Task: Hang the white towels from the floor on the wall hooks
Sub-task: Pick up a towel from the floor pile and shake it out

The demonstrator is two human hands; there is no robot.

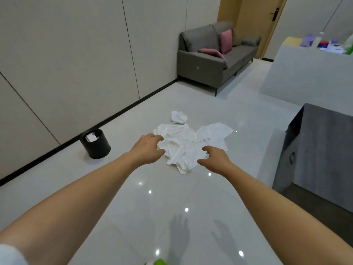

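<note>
Several white towels (pixel 183 148) lie in a crumpled heap on the glossy tiled floor, with a small bunched one (pixel 178 117) at the far end and a flatter one (pixel 214 133) to the right. My left hand (pixel 148 149) hovers over the heap's left edge, fingers loosely curled and holding nothing. Over the heap's right side my right hand (pixel 214 158) is stretched out the same way, with nothing in it. Both arms reach forward from the bottom of the view. No wall hooks are in sight.
A black round bin (pixel 95 144) stands by the panelled wall on the left. A grey sofa (pixel 215 54) with pink cushions sits at the back. A dark grey cabinet (pixel 317 150) is at the right, and a pale counter (pixel 305 73) with bottles behind it.
</note>
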